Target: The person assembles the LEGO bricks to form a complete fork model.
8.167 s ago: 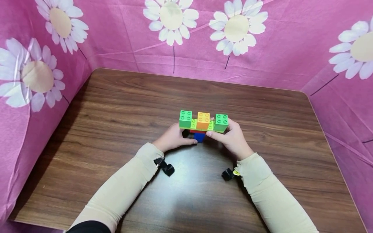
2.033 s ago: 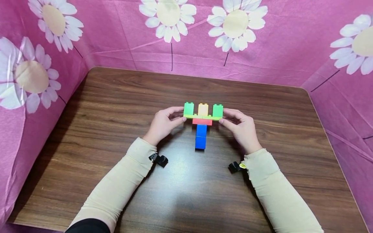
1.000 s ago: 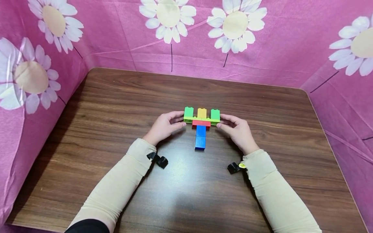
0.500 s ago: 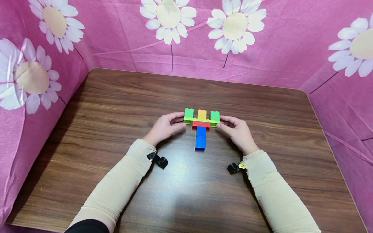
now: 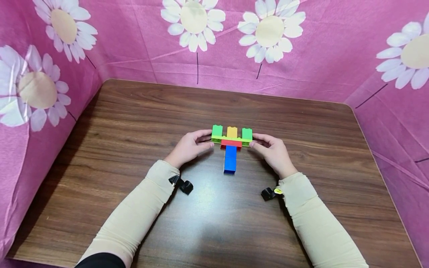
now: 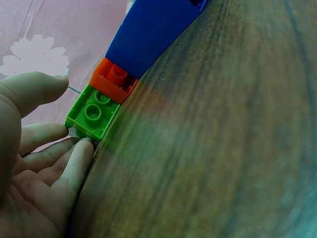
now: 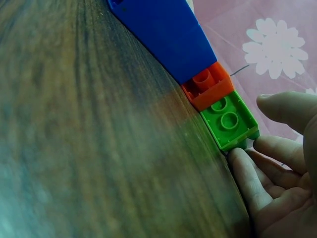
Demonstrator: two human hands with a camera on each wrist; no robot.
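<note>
A toy-brick build lies on its side on the brown table [image 5: 187, 238]. Two blue bricks [image 5: 230, 160] form its stem, joined to a red brick [image 5: 231, 143] and a lime-green crossbar [image 5: 248, 140]. On the bar's far side sit a left green brick [image 5: 217, 130], a yellow-orange brick [image 5: 232, 132] and a right green brick [image 5: 247, 133]. My left hand [image 5: 188, 147] touches the left end with its fingertips, thumb raised clear in the left wrist view. Mirroring it, my right hand [image 5: 273, 152] has fingertips at the right end, its thumb [image 7: 287, 109] off the bricks.
Pink cloth [image 5: 134, 44] printed with white daisies surrounds the table's back and sides. Black wrist cameras [image 5: 186, 187] hang from both beige sleeves [image 5: 134, 216], just above the tabletop between the arms.
Earlier both hands gripped the build upright, crossbar on top. It then tipped backward until it lay on the table, and the thumbs came off. Over the last half second almost nothing moves.
</note>
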